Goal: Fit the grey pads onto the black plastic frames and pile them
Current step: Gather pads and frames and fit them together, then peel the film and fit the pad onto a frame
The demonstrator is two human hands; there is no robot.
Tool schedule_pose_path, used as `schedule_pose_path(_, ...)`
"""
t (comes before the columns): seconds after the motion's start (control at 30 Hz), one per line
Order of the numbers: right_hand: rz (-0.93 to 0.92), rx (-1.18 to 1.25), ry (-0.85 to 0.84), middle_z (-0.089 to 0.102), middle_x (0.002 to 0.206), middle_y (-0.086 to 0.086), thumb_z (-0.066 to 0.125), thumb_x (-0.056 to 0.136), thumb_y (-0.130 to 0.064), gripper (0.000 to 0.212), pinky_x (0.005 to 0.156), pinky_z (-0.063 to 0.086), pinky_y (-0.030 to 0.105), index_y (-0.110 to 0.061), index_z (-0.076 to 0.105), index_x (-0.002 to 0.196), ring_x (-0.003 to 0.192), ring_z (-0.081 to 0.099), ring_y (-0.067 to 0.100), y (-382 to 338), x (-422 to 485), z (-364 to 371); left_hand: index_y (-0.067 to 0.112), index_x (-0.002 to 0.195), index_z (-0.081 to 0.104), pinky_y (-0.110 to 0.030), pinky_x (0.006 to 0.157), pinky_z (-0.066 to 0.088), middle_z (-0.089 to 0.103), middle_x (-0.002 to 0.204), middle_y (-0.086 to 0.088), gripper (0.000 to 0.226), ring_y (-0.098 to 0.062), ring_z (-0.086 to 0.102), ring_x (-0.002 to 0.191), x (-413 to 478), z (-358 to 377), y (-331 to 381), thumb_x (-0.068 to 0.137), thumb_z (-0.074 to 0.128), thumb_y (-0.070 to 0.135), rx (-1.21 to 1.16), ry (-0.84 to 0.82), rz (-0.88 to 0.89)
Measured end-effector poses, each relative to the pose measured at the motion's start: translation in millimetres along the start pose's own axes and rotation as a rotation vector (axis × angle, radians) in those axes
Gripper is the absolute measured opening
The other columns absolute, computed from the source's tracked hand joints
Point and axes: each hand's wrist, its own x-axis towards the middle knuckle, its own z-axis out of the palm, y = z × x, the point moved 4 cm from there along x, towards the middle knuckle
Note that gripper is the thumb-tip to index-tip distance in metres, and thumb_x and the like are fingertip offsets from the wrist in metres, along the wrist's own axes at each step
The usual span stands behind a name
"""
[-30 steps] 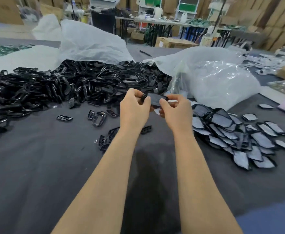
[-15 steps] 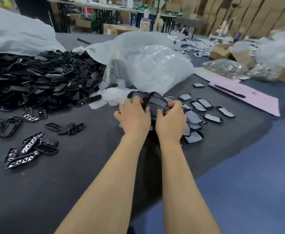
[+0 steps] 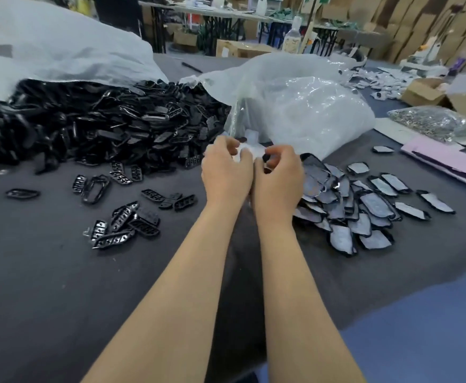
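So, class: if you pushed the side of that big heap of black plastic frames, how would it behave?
The heap of black frames would probably slump and spill, not shift as one: the pieces lie loose at all angles. Their glossy faces suggest they slide easily. Each looks thin with cut-out slots, so likely light.

On the desk (image 3: 46,286) | your left: heap of frames (image 3: 102,128) before the sack (image 3: 60,51), loose frames (image 3: 126,225) nearer you | centre: your left hand (image 3: 226,172) beside right hand (image 3: 280,178), bag (image 3: 303,106) behind | your right: pile of padded frames (image 3: 350,205)
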Motion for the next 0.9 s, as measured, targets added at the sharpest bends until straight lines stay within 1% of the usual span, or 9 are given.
schedule_pose_path(0.13, -0.04, 0.112, -0.272, 0.068, 0.098, 0.004, 0.057, 0.092, -0.02, 0.015, 0.077, 0.042, 0.027, -0.011, 0.064, 0.101, 0.093, 0.061, 0.021, -40.3, -29.8, 56.5, 0.01, 0.105, 0.059, -0.016, 0.077, 0.035, 0.062, 0.105, -0.005, 0.013, -0.017, 0.055, 0.098, 12.6, -67.3, -24.5, 0.094, 0.055, 0.014, 0.007, 0.158, -0.016)
schedule_pose_path(0.33, -0.159, 0.004, -0.663, 0.067, 0.109, 0.006, 0.054, 0.094, -0.027, 0.023, 0.084, 0.047, 0.033, -0.014, 0.066, 0.109, 0.103, 0.059, 0.024, -91.8, -90.7, 136.1, 0.017, 0.1, 0.054, -0.005, 0.062, 0.036, 0.053, 0.085, 0.011, 0.009, 0.0, 0.049, 0.074, 13.7, -171.2, -76.4, 0.093, 0.051, 0.011, 0.069, 0.358, -0.119)
schedule_pose_path(0.47, -0.163, -0.378, -0.699, 0.059, 0.123, 0.009, 0.056, 0.09, -0.049, 0.045, 0.099, 0.036, 0.042, -0.014, 0.057, 0.119, 0.12, 0.048, 0.031, -103.5, -117.2, 169.4, 0.016, 0.1, 0.055, -0.011, 0.065, 0.031, 0.051, 0.084, 0.011, 0.013, -0.009, 0.049, 0.08, 9.6, -219.7, -102.6, 0.093, 0.048, 0.007, 0.05, 0.479, -0.188)
schedule_pose_path(0.5, -0.166, -0.443, -0.71, 0.058, 0.126, 0.01, 0.056, 0.09, -0.05, 0.049, 0.099, 0.035, 0.043, -0.013, 0.053, 0.121, 0.122, 0.047, 0.032, -105.4, -122.0, 174.6, 0.017, 0.099, 0.054, -0.011, 0.065, 0.03, 0.049, 0.082, 0.012, 0.013, -0.011, 0.048, 0.081, 8.9, -226.6, -107.7, 0.093, 0.047, 0.006, 0.037, 0.494, -0.201)
schedule_pose_path(0.57, -0.195, -0.473, -0.721, 0.057, 0.127, 0.01, 0.056, 0.093, -0.04, 0.041, 0.099, 0.034, 0.042, -0.013, 0.05, 0.123, 0.122, 0.047, 0.031, -109.3, -127.3, 182.2, 0.017, 0.097, 0.053, -0.013, 0.061, 0.032, 0.049, 0.08, 0.012, 0.013, -0.012, 0.048, 0.078, 8.0, -233.7, -114.9, 0.093, 0.047, 0.006, 0.023, 0.5, -0.212)
schedule_pose_path(0.63, -0.228, -0.421, -0.715, 0.061, 0.122, 0.006, 0.051, 0.095, -0.023, 0.027, 0.097, 0.034, 0.04, -0.018, 0.052, 0.121, 0.119, 0.05, 0.029, -110.6, -125.3, 184.2, 0.018, 0.097, 0.053, -0.009, 0.058, 0.035, 0.053, 0.083, 0.007, 0.012, -0.009, 0.049, 0.074, 7.9, -235.5, -118.6, 0.093, 0.049, 0.008, 0.028, 0.487, -0.205)
schedule_pose_path(0.73, -0.245, -0.174, -0.686, 0.066, 0.116, 0.006, 0.048, 0.093, -0.01, 0.03, 0.094, 0.043, 0.033, -0.017, 0.061, 0.12, 0.11, 0.058, 0.026, -107.0, -113.5, 175.3, 0.021, 0.097, 0.054, -0.008, 0.063, 0.038, 0.058, 0.088, 0.007, 0.003, -0.002, 0.049, 0.073, 8.9, -235.3, -117.2, 0.097, 0.051, 0.021, 0.036, 0.477, -0.169)
schedule_pose_path(0.8, -0.269, 0.047, -0.687, 0.07, 0.107, 0.003, 0.051, 0.091, -0.005, 0.028, 0.088, 0.045, 0.022, -0.014, 0.068, 0.112, 0.1, 0.062, 0.016, -106.2, -104.3, 167.2, 0.023, 0.094, 0.054, -0.011, 0.066, 0.044, 0.061, 0.083, 0.008, 0.014, -0.002, 0.056, 0.075, 10.3, -233.8, -116.5, 0.098, 0.051, 0.036, -0.006, 0.466, -0.176)
schedule_pose_path(0.9, -0.309, 0.207, -0.773, 0.07, 0.095, -0.008, 0.053, 0.09, -0.001, 0.03, 0.08, 0.049, 0.015, -0.02, 0.072, 0.103, 0.088, 0.065, 0.008, -104.9, -95.8, 164.5, 0.02, 0.091, 0.057, -0.03, 0.069, 0.056, 0.069, 0.084, -0.004, 0.023, -0.013, 0.068, 0.074, 14.4, -226.6, -120.7, 0.096, 0.052, 0.041, -0.048, 0.384, -0.268)
